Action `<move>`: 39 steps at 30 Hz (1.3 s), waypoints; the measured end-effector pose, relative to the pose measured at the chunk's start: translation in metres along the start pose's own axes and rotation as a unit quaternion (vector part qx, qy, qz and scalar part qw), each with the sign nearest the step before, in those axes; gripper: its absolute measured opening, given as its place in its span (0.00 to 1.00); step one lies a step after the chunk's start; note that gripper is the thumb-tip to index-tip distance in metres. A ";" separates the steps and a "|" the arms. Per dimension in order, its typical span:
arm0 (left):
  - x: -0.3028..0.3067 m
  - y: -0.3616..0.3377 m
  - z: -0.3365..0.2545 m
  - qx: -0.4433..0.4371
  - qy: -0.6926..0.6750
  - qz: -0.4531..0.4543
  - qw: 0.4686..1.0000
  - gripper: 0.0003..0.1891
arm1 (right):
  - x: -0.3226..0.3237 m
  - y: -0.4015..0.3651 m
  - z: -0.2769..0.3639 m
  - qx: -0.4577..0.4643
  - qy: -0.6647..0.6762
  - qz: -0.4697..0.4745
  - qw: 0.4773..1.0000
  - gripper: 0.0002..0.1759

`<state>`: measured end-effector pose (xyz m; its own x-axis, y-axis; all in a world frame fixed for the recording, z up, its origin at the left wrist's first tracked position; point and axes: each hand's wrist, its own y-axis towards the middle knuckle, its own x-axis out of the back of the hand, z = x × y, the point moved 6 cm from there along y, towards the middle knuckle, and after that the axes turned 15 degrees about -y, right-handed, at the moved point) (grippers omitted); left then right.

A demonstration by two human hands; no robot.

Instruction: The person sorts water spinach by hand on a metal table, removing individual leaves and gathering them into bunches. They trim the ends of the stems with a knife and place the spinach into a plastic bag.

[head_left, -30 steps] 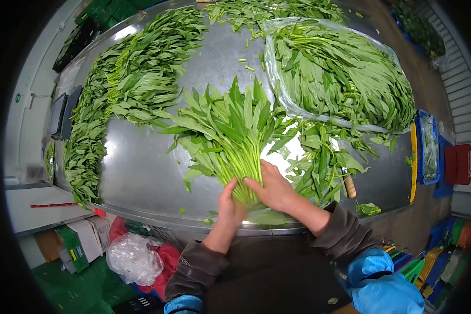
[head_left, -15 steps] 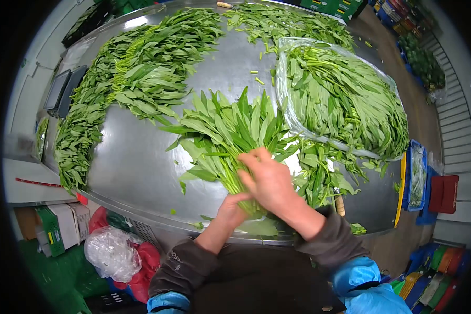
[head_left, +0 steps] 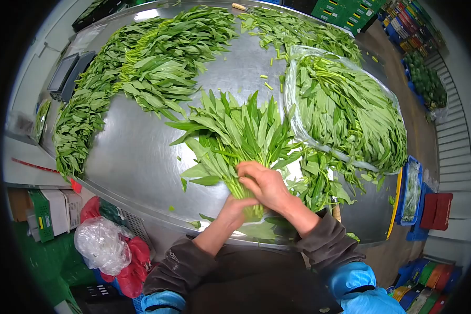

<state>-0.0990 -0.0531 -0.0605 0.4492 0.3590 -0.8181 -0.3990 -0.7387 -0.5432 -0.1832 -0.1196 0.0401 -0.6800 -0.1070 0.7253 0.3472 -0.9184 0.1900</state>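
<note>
A bunch of water spinach [head_left: 246, 128], long green leaves on thin stems, stands out from my hands over the metal table with its leaves pointing away from me. My left hand [head_left: 232, 213] is closed around the lower stems. Higher up, my right hand [head_left: 266, 184] is curled with its fingers against the stems. Cut stem ends show below the hands. To the right, an open clear plastic bag [head_left: 294, 112] lies under a large heap of the same greens [head_left: 350, 110]. Loose greens [head_left: 316, 178] lie beside my right wrist, near a wooden handle [head_left: 336, 212].
Rows of bunched greens [head_left: 162, 57] cover the far left of the metal table [head_left: 136, 141]. More greens [head_left: 298, 29] lie at the far edge, near another wooden handle [head_left: 239, 7]. Green crates [head_left: 345, 13] stand behind, a blue crate [head_left: 411, 191] at right.
The view has shifted slightly. My right hand has moved a little down along the stems, its fingers still curled; my left hand keeps its hold at the stem ends.
</note>
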 end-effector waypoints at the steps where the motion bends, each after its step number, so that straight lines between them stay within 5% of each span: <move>1: 0.003 -0.001 0.000 0.003 0.015 -0.003 1.000 0.31 | -0.007 -0.001 -0.002 0.005 -0.016 0.039 0.999 0.07; 6: 0.000 -0.002 -0.002 0.035 0.023 0.016 0.999 0.27 | -0.008 0.001 -0.009 -0.073 0.086 0.185 0.976 0.08; 8: -0.001 -0.003 0.000 0.051 0.015 0.032 0.998 0.26 | -0.010 -0.009 -0.001 -0.138 0.331 0.356 0.863 0.08; 12: 0.000 -0.004 -0.003 0.048 0.028 0.012 0.998 0.23 | 0.037 -0.015 -0.010 -0.085 0.102 0.474 0.870 0.11; 14: -0.002 -0.007 -0.001 0.068 0.030 0.018 0.997 0.23 | 0.058 -0.011 -0.022 0.006 -0.342 0.345 0.874 0.16; 15: -0.006 -0.008 0.000 0.067 0.053 0.007 0.996 0.24 | 0.053 -0.011 -0.018 0.003 -0.343 0.345 0.874 0.16; 17: -0.008 -0.004 0.001 0.064 0.080 -0.002 0.995 0.25 | 0.050 0.011 0.013 0.011 -0.193 0.096 0.976 0.19; 22: 0.000 -0.002 -0.003 0.010 0.059 -0.041 0.997 0.28 | -0.040 0.022 0.015 -0.050 -0.228 0.149 0.961 0.14; 25: 0.003 -0.004 -0.003 0.016 0.085 -0.028 0.996 0.28 | -0.033 0.018 0.005 -0.074 -0.090 0.092 0.989 0.12; 32: 0.002 -0.002 0.002 0.001 0.082 -0.018 0.996 0.29 | -0.034 0.021 0.011 -0.064 -0.219 0.099 0.969 0.12; 39: -0.001 -0.006 -0.002 0.031 0.063 0.013 0.997 0.30 | -0.022 -0.004 -0.018 -0.169 0.159 0.108 0.967 0.07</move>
<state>-0.0956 -0.0499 -0.0556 0.5327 0.2624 -0.8046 -0.4587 -0.7094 -0.5351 -0.1809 -0.1199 0.0114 -0.7982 -0.3720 0.4738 0.3086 -0.9280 -0.2087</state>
